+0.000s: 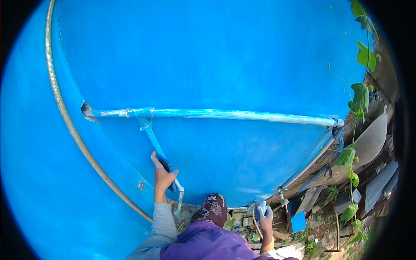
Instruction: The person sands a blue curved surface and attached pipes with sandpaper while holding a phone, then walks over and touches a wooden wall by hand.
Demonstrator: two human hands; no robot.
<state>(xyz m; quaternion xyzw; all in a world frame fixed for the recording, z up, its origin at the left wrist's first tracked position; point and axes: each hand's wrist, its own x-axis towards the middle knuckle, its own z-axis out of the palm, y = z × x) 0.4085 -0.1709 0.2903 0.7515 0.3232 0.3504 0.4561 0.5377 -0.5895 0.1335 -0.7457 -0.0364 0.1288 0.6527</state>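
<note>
- A dark flat thing (165, 164) was held in the left hand (163, 178), in front of the blue wall (208, 56) and beside the thin pipe (154, 142); whether the pipe was touched by it could not be told
- The left thumb and one finger were seen spread apart, with the dark thing seemingly gripped between; the other fingers were hidden
- A grey-blue block (260, 209) was held in the right hand (267, 219), low at the wall, near the tap (284, 201); the fingers were bent around its side, opened only as wide as the block, as far as could be seen
- A thin hose (256, 225) was seen just beside the block; whether it was joined to it could not be told
- By its look, the dark thing was judged to be light, stiff and perhaps slippery on its flat face, so a hold by its two long edges was thought best
- The block was judged to be light and firm, not very fragile; a hold around its middle was thought to be safe
</note>
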